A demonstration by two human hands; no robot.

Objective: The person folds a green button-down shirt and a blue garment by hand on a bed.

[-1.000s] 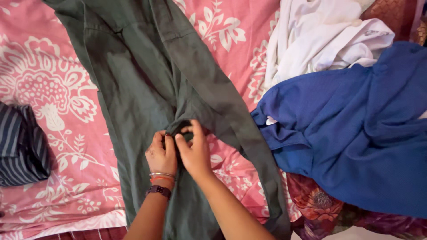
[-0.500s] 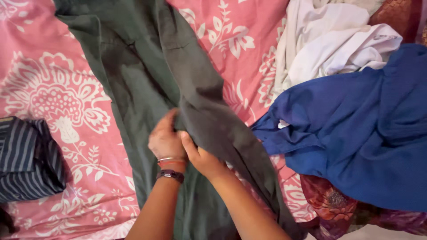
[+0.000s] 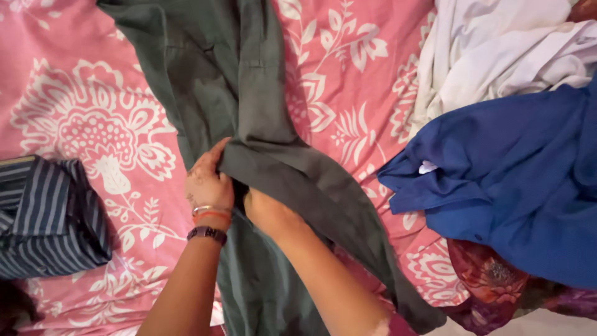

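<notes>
A pair of dark green trousers lies spread on a pink bedsheet with white flowers. My left hand, with bangles and a dark wristband, grips the fabric where the two legs meet. My right hand is tucked under the right trouser leg, and its fingers are hidden by the cloth. That leg lies folded across my right wrist and runs down to the lower right.
A folded dark striped garment lies at the left edge. A blue garment is heaped at the right, with crumpled white cloth above it and a maroon flowered cloth below it.
My hands moved up along the trousers. The right hand went from pinching fabric on top to sliding under the right leg, and the view shifted so everything sits further right.
</notes>
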